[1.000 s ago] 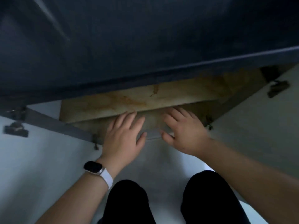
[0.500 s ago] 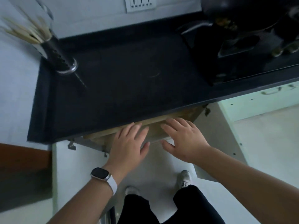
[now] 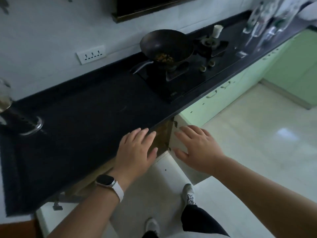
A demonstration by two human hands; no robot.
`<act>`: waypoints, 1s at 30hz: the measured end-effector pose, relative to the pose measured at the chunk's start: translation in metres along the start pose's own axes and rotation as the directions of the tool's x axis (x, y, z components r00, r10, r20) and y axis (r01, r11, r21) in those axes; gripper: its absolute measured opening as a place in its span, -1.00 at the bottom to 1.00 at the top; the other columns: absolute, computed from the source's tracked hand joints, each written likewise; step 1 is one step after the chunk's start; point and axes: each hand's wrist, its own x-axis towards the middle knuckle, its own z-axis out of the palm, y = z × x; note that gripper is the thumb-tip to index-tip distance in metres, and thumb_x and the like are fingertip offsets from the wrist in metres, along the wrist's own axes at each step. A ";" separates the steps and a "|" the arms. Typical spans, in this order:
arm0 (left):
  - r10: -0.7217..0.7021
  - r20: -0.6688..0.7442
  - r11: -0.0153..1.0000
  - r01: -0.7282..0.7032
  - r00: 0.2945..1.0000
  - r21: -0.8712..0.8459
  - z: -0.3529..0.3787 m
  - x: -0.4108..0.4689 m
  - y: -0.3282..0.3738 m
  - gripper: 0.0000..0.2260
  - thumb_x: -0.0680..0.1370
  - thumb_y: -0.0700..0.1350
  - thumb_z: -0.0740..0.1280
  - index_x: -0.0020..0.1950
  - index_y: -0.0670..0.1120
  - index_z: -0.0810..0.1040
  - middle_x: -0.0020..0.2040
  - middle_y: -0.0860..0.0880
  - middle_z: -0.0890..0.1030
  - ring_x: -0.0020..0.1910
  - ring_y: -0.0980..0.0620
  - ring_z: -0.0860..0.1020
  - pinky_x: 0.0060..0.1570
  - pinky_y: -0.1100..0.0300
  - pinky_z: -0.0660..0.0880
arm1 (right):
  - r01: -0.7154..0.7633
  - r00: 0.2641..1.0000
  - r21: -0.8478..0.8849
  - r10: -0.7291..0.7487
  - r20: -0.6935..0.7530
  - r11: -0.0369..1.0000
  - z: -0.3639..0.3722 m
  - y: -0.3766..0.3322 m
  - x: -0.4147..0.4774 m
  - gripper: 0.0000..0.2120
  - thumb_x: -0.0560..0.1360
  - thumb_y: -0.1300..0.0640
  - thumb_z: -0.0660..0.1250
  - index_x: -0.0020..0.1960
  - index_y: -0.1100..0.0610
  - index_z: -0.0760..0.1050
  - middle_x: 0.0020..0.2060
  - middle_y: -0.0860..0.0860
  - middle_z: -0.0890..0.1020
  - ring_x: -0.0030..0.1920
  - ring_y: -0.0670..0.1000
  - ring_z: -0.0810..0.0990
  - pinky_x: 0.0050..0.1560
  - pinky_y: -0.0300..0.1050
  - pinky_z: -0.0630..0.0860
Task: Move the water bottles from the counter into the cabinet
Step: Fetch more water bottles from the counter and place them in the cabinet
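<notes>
Several clear water bottles (image 3: 267, 19) stand blurred at the far right end of the black counter (image 3: 82, 121). Below the counter's front edge the cabinet (image 3: 162, 134) is open, its brown inside showing between two swung-out white doors (image 3: 178, 140). My left hand (image 3: 137, 150), with a watch on the wrist, hovers flat over the counter's front edge, fingers apart, holding nothing. My right hand (image 3: 197, 148) is spread in front of the right door, also holding nothing. The bottles are far from both hands.
A black wok (image 3: 166, 46) with food sits on the gas stove (image 3: 181, 73). A metal utensil holder (image 3: 18, 121) stands at the counter's left. A wall socket (image 3: 91, 54) is behind. Green cabinets (image 3: 240, 90) run to the right; pale tiled floor (image 3: 257, 143) lies below.
My view has risen from inside the open cabinet to above the counter and swung right, bringing stove and bottles into sight. Both hands stay spread and hold nothing.
</notes>
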 end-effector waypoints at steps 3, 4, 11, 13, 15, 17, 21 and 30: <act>0.076 -0.007 0.997 -0.076 0.997 -0.015 -0.005 0.019 0.014 -0.55 0.58 0.10 0.22 0.40 -0.06 0.53 0.34 -0.13 0.58 0.35 -0.18 0.51 0.28 -0.16 0.46 | -0.095 0.995 -0.011 0.095 -0.044 0.995 -0.012 0.016 -0.022 -0.46 0.54 -0.27 0.01 0.34 0.01 0.43 0.26 0.02 0.55 0.30 0.17 0.48 0.30 0.12 0.39; 0.097 -0.009 0.995 -0.098 0.995 -0.024 -0.006 0.024 0.021 -0.55 0.58 0.10 0.23 0.40 -0.07 0.53 0.34 -0.13 0.58 0.35 -0.18 0.51 0.29 -0.17 0.46 | -0.124 0.991 -0.016 0.123 -0.052 0.992 -0.017 0.022 -0.029 -0.47 0.54 -0.26 0.03 0.34 0.01 0.43 0.27 0.03 0.55 0.30 0.17 0.49 0.29 0.13 0.40; 0.245 0.014 0.970 -0.245 0.969 -0.013 -0.006 0.075 0.076 -0.54 0.57 0.12 0.18 0.36 -0.07 0.56 0.31 -0.15 0.60 0.33 -0.20 0.53 0.26 -0.17 0.48 | -0.257 0.962 -0.031 0.252 -0.106 0.966 -0.041 0.084 -0.055 -0.45 0.56 -0.28 0.03 0.38 0.01 0.41 0.32 0.02 0.52 0.35 0.16 0.45 0.33 0.12 0.36; 0.251 0.018 0.968 -0.251 0.968 0.007 -0.001 0.094 0.093 -0.54 0.57 0.13 0.17 0.36 -0.07 0.56 0.31 -0.14 0.60 0.33 -0.19 0.54 0.26 -0.16 0.48 | -0.276 0.958 -0.035 0.272 -0.095 0.960 -0.043 0.109 -0.055 -0.43 0.55 -0.29 0.01 0.41 0.00 0.39 0.36 0.02 0.49 0.38 0.15 0.41 0.36 0.11 0.33; 0.262 0.021 0.965 -0.262 0.965 0.015 0.008 0.118 0.116 -0.53 0.57 0.13 0.17 0.37 -0.06 0.55 0.31 -0.14 0.60 0.33 -0.19 0.54 0.25 -0.15 0.49 | -0.288 0.954 -0.027 0.284 -0.096 0.957 -0.045 0.138 -0.054 -0.41 0.55 -0.30 0.00 0.42 0.00 0.38 0.38 0.02 0.47 0.40 0.15 0.38 0.37 0.11 0.31; 0.274 0.020 0.961 -0.275 0.961 0.022 0.018 0.145 0.145 -0.55 0.57 0.12 0.23 0.39 -0.07 0.53 0.31 -0.14 0.60 0.33 -0.20 0.53 0.24 -0.16 0.49 | -0.287 0.954 -0.024 0.283 -0.100 0.958 -0.047 0.169 -0.052 -0.41 0.54 -0.30 0.00 0.42 0.00 0.38 0.38 0.03 0.47 0.40 0.15 0.39 0.37 0.11 0.32; 0.268 0.032 0.963 -0.269 0.963 0.030 0.037 0.197 0.211 -0.55 0.57 0.13 0.27 0.39 -0.05 0.52 0.32 -0.13 0.59 0.33 -0.18 0.53 0.24 -0.17 0.48 | -0.272 0.956 -0.025 0.268 -0.119 0.962 -0.053 0.246 -0.053 -0.43 0.54 -0.28 0.05 0.39 0.03 0.42 0.33 0.05 0.51 0.36 0.18 0.42 0.33 0.11 0.35; 0.369 -0.018 0.927 -0.367 0.929 0.078 0.074 0.313 0.359 -0.56 0.56 0.11 0.21 0.35 -0.07 0.56 0.29 -0.15 0.59 0.30 -0.22 0.53 0.23 -0.18 0.46 | -0.311 0.932 0.029 0.311 -0.185 0.950 -0.070 0.430 -0.091 -0.45 0.53 -0.26 0.13 0.37 0.05 0.44 0.32 0.08 0.52 0.33 0.24 0.45 0.31 0.12 0.36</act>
